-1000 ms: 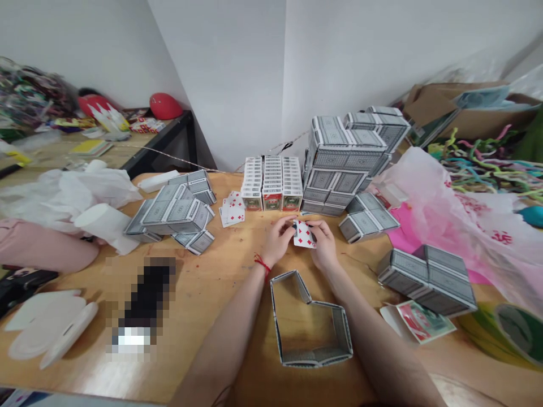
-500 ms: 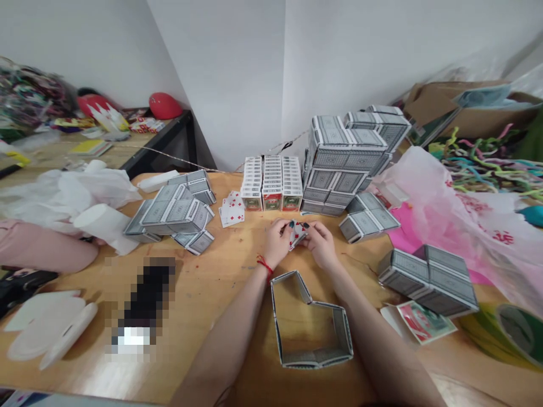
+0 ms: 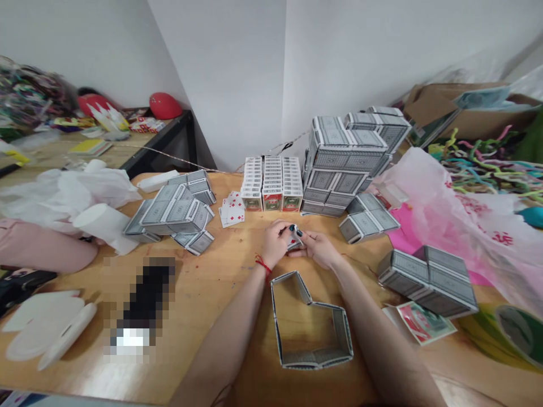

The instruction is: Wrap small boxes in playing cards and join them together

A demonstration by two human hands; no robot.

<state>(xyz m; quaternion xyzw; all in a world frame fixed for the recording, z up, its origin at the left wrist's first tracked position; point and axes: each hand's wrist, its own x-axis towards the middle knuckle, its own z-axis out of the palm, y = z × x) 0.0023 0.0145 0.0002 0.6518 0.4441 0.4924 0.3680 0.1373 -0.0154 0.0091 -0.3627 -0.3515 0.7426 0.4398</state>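
Note:
My left hand (image 3: pixel 275 242) and my right hand (image 3: pixel 317 247) meet above the middle of the table, both closed on a playing card (image 3: pixel 293 242) with red diamonds. Fingers cover most of the card, and its top edge looks bent under the fingertips. Between my forearms stands an open frame of joined cards (image 3: pixel 311 357), with an L-like outline. Beyond my hands are rows of card boxes (image 3: pixel 271 183). Several loose diamond cards (image 3: pixel 233 210) lie to their left.
Grey card-back blocks are stacked in a tall tower (image 3: pixel 343 164); others form a left pile (image 3: pixel 176 210) and a block at right (image 3: pixel 429 280). A pixelated dark object (image 3: pixel 146 299), a white paper roll (image 3: pixel 102 223), green tape (image 3: pixel 515 333) and a pink plastic bag (image 3: pixel 466 220) surround the workspace.
My right hand has shifted slightly left, nearer my left hand. The card now shows less of its face and looks folded at the top. The card frame has stayed put.

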